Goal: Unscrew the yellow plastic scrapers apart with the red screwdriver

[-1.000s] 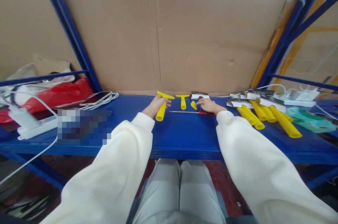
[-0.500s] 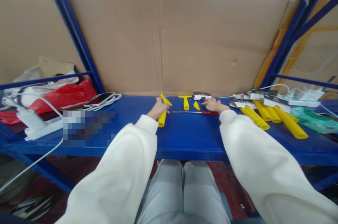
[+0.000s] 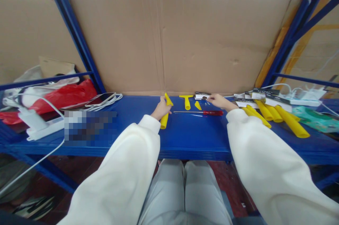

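My left hand (image 3: 160, 109) is closed around a yellow T-shaped tool (image 3: 164, 122), its handle pointing toward me. To its right, another yellow T-shaped piece (image 3: 187, 103) and a small yellow wedge (image 3: 197, 105) lie on the blue table. A screwdriver with a red handle (image 3: 213, 113) lies crosswise in front of them. My right hand (image 3: 217, 100) is beside a black and white card (image 3: 202, 95), its fingers pressed together; what they hold, if anything, is too small to tell. Tiny bits (image 3: 207, 104) lie just below those fingertips.
Several yellow handles (image 3: 291, 122) with black and white cards lie at the right, beside a green packet (image 3: 315, 119). White cables (image 3: 111, 101), a power strip (image 3: 47, 129) and a red bag (image 3: 63, 94) are at the left. Cardboard (image 3: 212, 41) stands behind the blue table (image 3: 193, 136).
My right hand has moved off the screwdriver, slightly up and right, uncovering its red handle and the tiny bits. Its fingers have drawn together. My left hand still holds the yellow tool.
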Available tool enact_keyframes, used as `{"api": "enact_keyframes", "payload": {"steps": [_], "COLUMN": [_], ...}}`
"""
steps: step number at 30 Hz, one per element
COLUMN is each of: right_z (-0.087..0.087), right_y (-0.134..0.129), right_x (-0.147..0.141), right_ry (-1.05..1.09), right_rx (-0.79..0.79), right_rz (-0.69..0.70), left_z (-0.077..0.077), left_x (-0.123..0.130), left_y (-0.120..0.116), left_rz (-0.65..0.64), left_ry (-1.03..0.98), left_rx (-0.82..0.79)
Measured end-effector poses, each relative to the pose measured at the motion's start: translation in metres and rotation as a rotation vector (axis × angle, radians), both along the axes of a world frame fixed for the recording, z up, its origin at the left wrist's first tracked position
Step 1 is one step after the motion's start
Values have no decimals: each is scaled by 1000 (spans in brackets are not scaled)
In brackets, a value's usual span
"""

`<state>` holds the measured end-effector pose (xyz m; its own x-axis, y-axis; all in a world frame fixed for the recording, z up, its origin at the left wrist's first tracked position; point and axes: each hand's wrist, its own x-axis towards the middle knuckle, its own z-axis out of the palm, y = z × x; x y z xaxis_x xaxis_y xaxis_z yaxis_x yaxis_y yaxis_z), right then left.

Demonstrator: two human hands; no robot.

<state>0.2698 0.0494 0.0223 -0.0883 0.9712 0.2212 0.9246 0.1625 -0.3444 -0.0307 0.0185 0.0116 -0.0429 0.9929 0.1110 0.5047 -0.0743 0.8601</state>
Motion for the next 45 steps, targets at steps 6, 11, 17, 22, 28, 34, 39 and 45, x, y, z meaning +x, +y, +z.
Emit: {"api": "enact_keyframes", "payload": {"steps": [6, 11, 17, 22, 28, 34, 39, 45], "right_z": [9, -4, -14, -12, -12, -16, -18, -22], "right_y": [-28, -25, -21, -26, -26, -22, -20, -15], "right_x": [8, 3, 0, -4, -12, -8, -7, -4], "right_ry": [51, 11, 22, 160, 126, 112, 107, 88], "right_rx": [-308, -213, -81, -25, 83, 114, 129, 155], "right_rz": [243, 281, 256, 207, 211, 251, 247, 261], "left_z": [0, 1, -1, -1, 2, 1, 2, 3], "left_x": [-1, 0, -1, -1, 1, 2, 4, 4], "left_y": [0, -1, 1, 0, -4, -4, -6, -8], "left_rz": [4, 26, 28, 17, -22, -56, -58, -54], "left_ry": [2, -2, 2, 25, 97, 119, 99, 78], "left_rx": [57, 76, 98, 105, 148, 172, 189, 176]}}
